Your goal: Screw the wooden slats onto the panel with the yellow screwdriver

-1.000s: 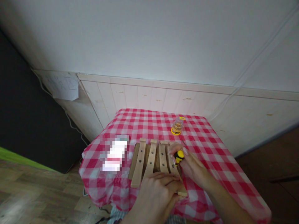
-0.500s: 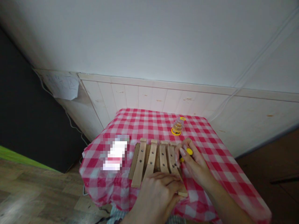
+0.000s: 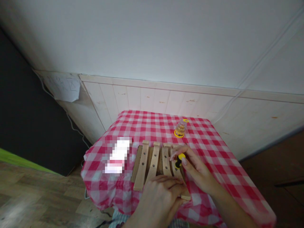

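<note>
A wooden slatted frame with screws along its slats lies on the red-and-white checked tablecloth. My left hand presses down on the frame's near end, fingers curled over the slats. My right hand pinches a small yellow-and-black screwdriver, held upright on the rightmost slat. Its tip is hidden by my fingers.
A small clear jar with a yellow base stands on the cloth behind the frame. A pixelated white-and-red object lies left of the frame. White panelled wall behind the table; wooden floor at the left and a dark wall beyond it.
My right hand has turned the screwdriver between its fingers; the yellow handle shifted from the right of the slat back over it. The left hand stayed in place on the frame.
</note>
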The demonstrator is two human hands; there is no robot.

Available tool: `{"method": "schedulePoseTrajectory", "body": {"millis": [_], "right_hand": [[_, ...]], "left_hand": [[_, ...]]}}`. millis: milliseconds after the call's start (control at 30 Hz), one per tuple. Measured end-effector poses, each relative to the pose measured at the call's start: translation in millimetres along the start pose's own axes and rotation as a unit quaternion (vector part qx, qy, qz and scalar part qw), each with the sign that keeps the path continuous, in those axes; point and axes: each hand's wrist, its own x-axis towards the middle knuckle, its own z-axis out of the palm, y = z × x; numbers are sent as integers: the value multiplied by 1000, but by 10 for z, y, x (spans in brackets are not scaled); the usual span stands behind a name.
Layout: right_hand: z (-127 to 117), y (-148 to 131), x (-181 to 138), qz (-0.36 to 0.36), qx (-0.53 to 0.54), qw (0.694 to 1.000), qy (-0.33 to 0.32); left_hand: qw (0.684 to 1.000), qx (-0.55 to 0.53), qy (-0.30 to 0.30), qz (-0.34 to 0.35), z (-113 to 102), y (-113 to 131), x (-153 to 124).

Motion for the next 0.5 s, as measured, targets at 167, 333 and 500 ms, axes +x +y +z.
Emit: {"method": "schedulePoseTrajectory", "body": {"millis": [167,333,500], "right_hand": [[45,-22,8,-22,62,997,28],[76,46,-35,23,82,994,66],[70,62,24,9,17,990,137]], "left_hand": [[1000,-14,9,-1,5,3,-5],[999,-30,13,-1,8,5,-10],[999,-30,0,-10,3,-1,-3]]}}
